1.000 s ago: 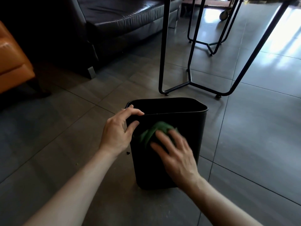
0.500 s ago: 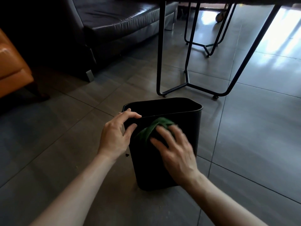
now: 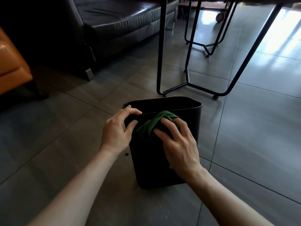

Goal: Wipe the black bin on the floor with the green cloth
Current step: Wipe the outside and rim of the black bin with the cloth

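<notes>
The black bin (image 3: 149, 167) stands upright on the grey tiled floor in the middle of the head view. My left hand (image 3: 116, 132) grips its near left rim, fingers hooked over the edge and thumb against the outer wall. My right hand (image 3: 177, 144) presses the crumpled green cloth (image 3: 150, 126) flat against the near outer wall, just under the rim, with fingers spread over it. Most of the cloth lies hidden under that hand.
Black metal table legs (image 3: 160, 51) rise just behind the bin, with their foot bar (image 3: 203, 89) on the floor. A dark leather sofa (image 3: 117, 25) sits at the back left and an orange seat (image 3: 11, 69) at the far left. A small dark crumb (image 3: 126, 154) lies left of the bin.
My right hand has slid the green cloth upward along the bin's near wall toward the rim. The left hand has kept its hold on the rim.
</notes>
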`<control>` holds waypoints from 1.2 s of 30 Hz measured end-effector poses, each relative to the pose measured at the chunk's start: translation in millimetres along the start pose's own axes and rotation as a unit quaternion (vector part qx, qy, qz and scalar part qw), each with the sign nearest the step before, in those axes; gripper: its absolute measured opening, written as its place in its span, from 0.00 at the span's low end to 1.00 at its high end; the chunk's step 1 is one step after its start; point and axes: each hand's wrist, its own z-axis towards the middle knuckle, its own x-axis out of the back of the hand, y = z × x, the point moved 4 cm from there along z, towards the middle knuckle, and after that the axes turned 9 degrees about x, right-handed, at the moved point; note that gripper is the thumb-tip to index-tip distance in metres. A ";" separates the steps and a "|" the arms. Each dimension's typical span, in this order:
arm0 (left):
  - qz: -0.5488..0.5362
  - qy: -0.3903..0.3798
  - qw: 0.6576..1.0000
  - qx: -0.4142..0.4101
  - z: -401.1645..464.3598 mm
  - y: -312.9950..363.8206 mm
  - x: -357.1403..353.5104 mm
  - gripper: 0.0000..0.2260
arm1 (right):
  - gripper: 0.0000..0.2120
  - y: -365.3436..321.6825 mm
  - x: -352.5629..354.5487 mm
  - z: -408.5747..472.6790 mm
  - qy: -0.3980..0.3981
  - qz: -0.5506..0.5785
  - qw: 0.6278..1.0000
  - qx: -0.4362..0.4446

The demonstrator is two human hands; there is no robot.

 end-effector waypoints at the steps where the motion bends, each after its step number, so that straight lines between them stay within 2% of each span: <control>1: 0.000 0.000 1.000 -0.002 -0.2 -0.2 0.3 0.14 | 0.15 -2.0 0.1 5.7 0.008 -0.006 1.000 -0.016; 3: 0.002 -0.001 1.000 -0.006 0.3 -0.6 0.5 0.14 | 0.15 -15.1 -7.2 1.0 0.002 -0.012 1.000 -0.002; 5: 0.002 -0.001 1.000 -0.005 1.6 -0.7 -0.4 0.15 | 0.16 -35.2 -20.5 -23.2 -0.030 -0.011 0.996 0.080; 8: -0.002 0.000 1.000 -0.001 0.9 -2.0 -0.2 0.16 | 0.18 -56.2 -40.5 -77.5 -0.133 -0.011 0.967 0.219; 10: -0.004 -0.004 1.000 -0.004 -1.4 -2.1 -0.2 0.17 | 0.18 -51.4 -43.8 -100.8 -0.185 -0.020 0.951 0.245; 13: 0.001 -0.001 1.000 -0.003 0.7 -3.1 -1.2 0.16 | 0.17 -26.9 -32.2 -92.3 -0.162 -0.010 0.969 0.188; 16: 0.003 0.002 1.000 0.001 3.4 -2.9 -2.1 0.15 | 0.15 11.0 -6.2 -40.2 -0.045 0.019 0.998 0.029; 18: 0.003 0.002 1.000 0.003 2.8 -2.7 -2.1 0.15 | 0.17 33.0 8.5 -6.7 0.028 0.022 0.997 -0.063; 20: 0.000 0.001 1.000 0.006 2.1 -2.4 -0.9 0.15 | 0.18 39.3 12.3 9.7 0.052 0.014 0.994 -0.098; 23: 0.008 0.011 1.000 -0.001 3.6 -0.9 -0.5 0.14 | 0.16 23.4 -0.6 -9.6 0.011 0.010 0.999 -0.035; 26: 0.011 0.016 1.000 -0.002 4.9 0.0 -1.8 0.15 | 0.20 5.5 -17.5 -61.8 -0.115 0.013 0.990 0.077; 28: 0.010 0.017 1.000 0.000 3.0 0.8 -1.6 0.16 | 0.24 1.6 -23.4 -91.6 -0.202 0.013 0.972 0.115; 30: 0.008 0.017 1.000 -0.003 0.2 2.2 -1.9 0.16 | 0.17 -0.2 -18.0 -101.1 -0.189 0.010 0.976 0.112; 33: 0.012 0.019 1.000 -0.005 -1.5 3.4 -2.8 0.15 | 0.15 -15.6 -6.8 -70.7 -0.096 0.030 0.992 0.079; 36: 0.019 0.017 1.000 -0.014 -3.2 6.2 -0.8 0.15 | 0.10 -54.2 -12.9 -35.1 -0.065 0.040 0.987 0.145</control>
